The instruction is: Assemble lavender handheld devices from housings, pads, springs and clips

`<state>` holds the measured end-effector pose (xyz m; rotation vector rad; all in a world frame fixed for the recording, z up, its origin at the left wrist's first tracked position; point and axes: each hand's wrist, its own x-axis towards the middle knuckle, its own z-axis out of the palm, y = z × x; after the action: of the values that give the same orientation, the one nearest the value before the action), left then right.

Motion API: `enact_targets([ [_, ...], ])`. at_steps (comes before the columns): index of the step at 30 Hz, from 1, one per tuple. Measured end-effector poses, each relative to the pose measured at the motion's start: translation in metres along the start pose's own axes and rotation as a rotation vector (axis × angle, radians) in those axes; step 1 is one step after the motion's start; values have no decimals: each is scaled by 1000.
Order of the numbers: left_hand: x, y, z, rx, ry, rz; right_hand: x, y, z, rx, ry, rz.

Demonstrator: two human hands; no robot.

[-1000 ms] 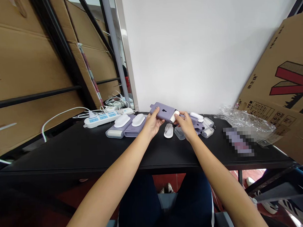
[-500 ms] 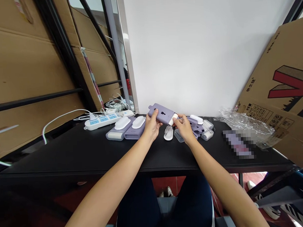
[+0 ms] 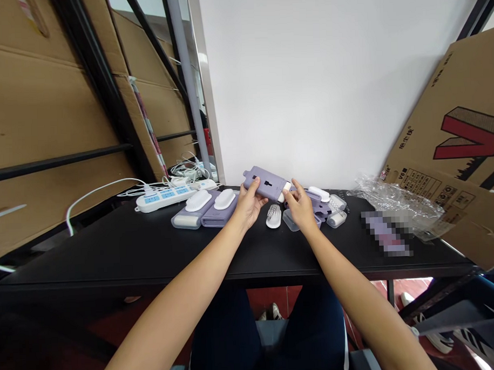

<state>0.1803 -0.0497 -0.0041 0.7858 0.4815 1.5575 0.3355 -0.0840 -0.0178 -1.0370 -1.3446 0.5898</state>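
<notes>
It looks like a small storage or packing room: flattened cardboard boxes (image 3: 45, 89) lean on metal racks, and a black table (image 3: 152, 253) carries a power strip (image 3: 166, 197) and plastic bags (image 3: 397, 201).

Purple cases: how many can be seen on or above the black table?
4, possibly more: one purple case held in the left hand, two side by side left of it, one partly hidden behind the right hand.

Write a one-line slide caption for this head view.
Left hand holds a purple case; right hand pinches its white end, above a black table.
</notes>
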Motion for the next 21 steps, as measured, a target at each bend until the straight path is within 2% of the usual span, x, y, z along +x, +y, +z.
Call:
enact_targets([
  [7,4,3,-3,-2,-12,33,-4,-7,-1,-8,-12,-77],
  [9,8,5,-6,-16,64,73,-6,-15,-5,17,21,-104],
  [13,16,8,-13,-35,265,85,-3,-25,-24,22,178,-73],
  [15,18,8,-16,-36,328,59,0,-25,-32,-173,171,-46],
  [17,18,6,-17,-22,339,46,0,-21,-36,-518,87,-36],
  [19,18,5,-17,-5,327,45,-3,-17,-32,-867,-8,-70],
  [21,17,4,-16,3,320,45,-9,-12,-25,-1110,-100,-115],
])
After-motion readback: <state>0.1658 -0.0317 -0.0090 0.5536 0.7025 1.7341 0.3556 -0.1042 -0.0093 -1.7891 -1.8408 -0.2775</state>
